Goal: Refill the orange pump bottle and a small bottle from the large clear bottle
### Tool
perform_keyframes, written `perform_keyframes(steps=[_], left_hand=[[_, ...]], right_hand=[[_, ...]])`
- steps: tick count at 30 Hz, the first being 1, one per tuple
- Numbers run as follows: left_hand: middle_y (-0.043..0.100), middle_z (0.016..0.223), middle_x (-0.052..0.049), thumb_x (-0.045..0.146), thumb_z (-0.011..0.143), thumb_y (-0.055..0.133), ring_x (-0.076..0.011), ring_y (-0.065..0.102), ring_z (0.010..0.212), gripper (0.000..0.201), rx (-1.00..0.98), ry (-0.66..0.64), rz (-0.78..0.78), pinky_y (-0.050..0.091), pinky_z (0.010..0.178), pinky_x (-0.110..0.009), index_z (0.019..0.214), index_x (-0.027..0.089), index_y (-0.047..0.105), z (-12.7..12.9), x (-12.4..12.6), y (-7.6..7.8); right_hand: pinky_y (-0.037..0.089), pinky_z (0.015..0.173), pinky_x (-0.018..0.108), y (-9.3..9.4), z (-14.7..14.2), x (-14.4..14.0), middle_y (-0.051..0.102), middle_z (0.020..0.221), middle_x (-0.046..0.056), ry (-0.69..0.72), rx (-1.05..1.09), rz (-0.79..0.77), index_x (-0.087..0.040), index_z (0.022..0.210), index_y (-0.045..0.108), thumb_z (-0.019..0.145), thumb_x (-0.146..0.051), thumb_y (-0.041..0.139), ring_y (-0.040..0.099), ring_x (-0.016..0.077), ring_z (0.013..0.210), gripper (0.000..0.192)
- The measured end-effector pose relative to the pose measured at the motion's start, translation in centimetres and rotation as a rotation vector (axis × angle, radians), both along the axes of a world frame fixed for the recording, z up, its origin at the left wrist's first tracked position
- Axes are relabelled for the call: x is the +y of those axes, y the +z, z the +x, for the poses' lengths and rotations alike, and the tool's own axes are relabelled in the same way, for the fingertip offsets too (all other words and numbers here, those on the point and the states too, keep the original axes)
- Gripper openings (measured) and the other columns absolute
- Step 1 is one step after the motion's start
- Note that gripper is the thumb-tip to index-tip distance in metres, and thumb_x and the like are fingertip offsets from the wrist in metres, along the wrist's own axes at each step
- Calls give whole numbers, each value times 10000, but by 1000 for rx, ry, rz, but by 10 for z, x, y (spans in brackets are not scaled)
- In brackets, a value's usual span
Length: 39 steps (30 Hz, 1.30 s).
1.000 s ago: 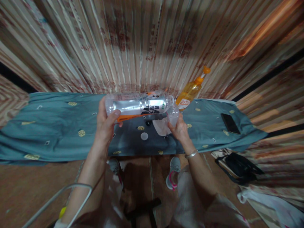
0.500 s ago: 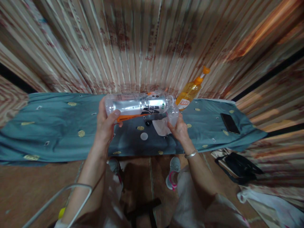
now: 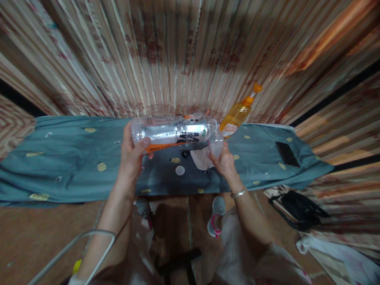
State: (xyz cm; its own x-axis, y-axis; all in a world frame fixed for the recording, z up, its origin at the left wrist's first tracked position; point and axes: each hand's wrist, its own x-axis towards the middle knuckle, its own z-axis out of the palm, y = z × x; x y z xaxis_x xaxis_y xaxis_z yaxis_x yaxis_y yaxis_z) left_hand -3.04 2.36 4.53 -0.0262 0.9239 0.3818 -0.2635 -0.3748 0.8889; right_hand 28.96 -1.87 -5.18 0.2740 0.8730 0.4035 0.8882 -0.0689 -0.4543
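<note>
The person stands at a table (image 3: 74, 166) draped in a blue-green cloth and holds a clear bottle (image 3: 173, 133) on its side above the middle of it. The left hand (image 3: 132, 154) is wrapped around the bottle's base end, thumb across the front. The bottle's mouth points right and meets a small clear cup (image 3: 216, 143), which the right hand (image 3: 226, 163) grips from below with fingers curled round it. By the look of it this is the pouring step, bottle tipped level into the cup; whether liquid is running I cannot tell, since both are clear and glare hides it.

Just below the bottle on the cloth lie a white cap (image 3: 179, 170) and a crumpled white wrapper (image 3: 201, 158). To the bottle's right stands an orange bottle (image 3: 237, 114) against the curtain; farther right, a dark phone (image 3: 287, 154) lies flat.

The next move, I would judge, calls for a steady left wrist and the cup kept snug under the mouth, so nothing spills onto the cloth.
</note>
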Motion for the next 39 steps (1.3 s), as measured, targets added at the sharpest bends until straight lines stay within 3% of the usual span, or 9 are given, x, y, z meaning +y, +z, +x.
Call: perform_keyframes(steps=[31,39], left_hand=[[677,983,-45,529,664,913,-162,603,613,610,-39,-4,-4,388,351,-191,1176,299,676,3,-1,3],[697,1056,-66,530,705,894,-163,615,633,584,-30,-17,31,374,362,-187,1204,308,687,3,-1,1]], right_hand=[[629,866,451,2,-2,0,777,1168,229,1,10,33,-92,1477,442,888,-320,691,778,350,1014,679],[631,887,472,5,-4,-1,780,1135,226,-9,4,-2,-53,1499,412,880,-294,692,781,357,1014,721]])
